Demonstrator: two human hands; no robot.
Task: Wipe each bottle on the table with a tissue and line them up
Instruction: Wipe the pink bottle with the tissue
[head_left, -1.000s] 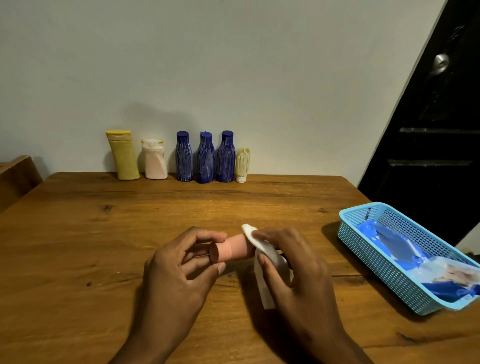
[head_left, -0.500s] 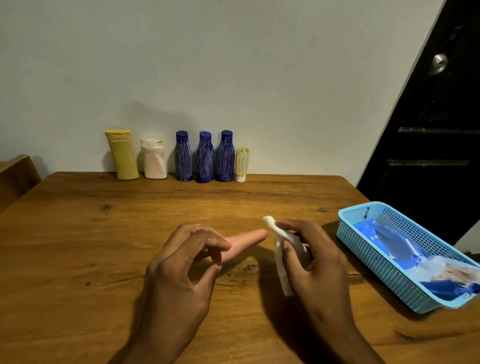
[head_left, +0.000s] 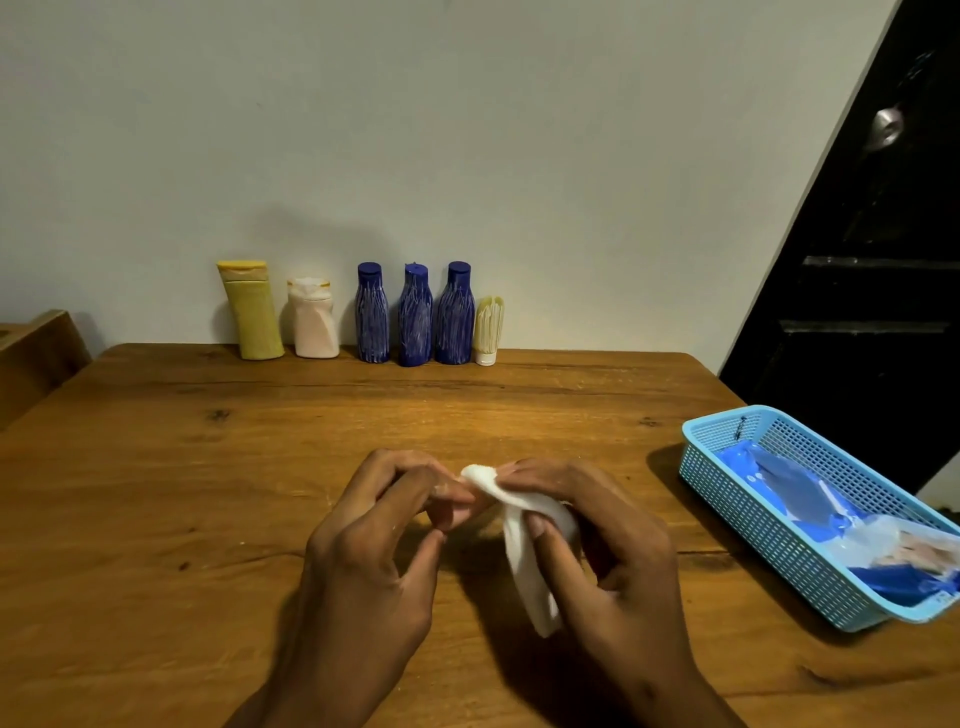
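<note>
Head view, wooden table (head_left: 218, 467), (seemingly scuffed), grey wall (head_left: 467, 130)

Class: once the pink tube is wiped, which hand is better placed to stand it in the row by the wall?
Probably left: the left hand pinches the pink tube, while the right hand grips the tissue.

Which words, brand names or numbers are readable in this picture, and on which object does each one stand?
None can be read.
Row of bottles: no legible label; the blue ones show only white streaks.
Packets in the blue basket: print too blurred.
Pink tube in the hands: no text visible.
</note>
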